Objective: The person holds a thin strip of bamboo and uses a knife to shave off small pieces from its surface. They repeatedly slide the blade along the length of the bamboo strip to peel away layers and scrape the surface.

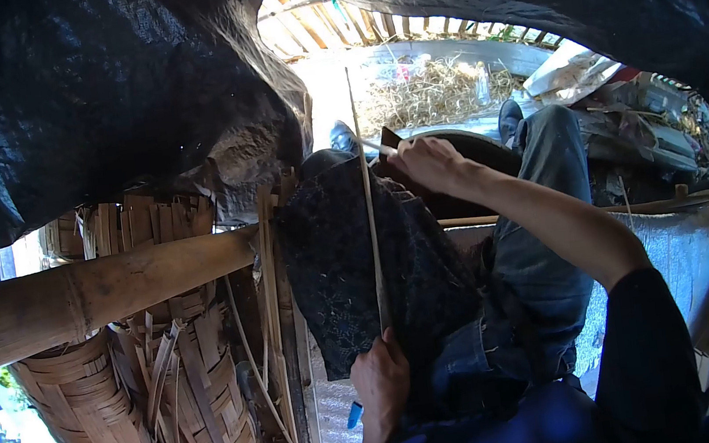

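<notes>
My left hand [380, 373], low over my lap, is closed on the near end of a long thin bamboo strip [374, 246]. The strip runs away from me over a dark cloth [328, 260] draped on my left thigh, its far end up in the bright gap. My right hand [431, 163] is closed above my knees on a knife [374, 146]; its pale narrow part points left and reaches the strip. Most of the knife is hidden in my fist. A flat dark brown piece [390, 137] shows just beyond these fingers.
On the left, a thick bamboo pole [98, 293] crosses in front of woven bamboo baskets [90, 413]. Black plastic sheeting [108, 92] hangs overhead. A straw heap [423, 98] lies beyond my feet, by a slatted fence [383, 23]. A silvery sheet [673, 253] is at right.
</notes>
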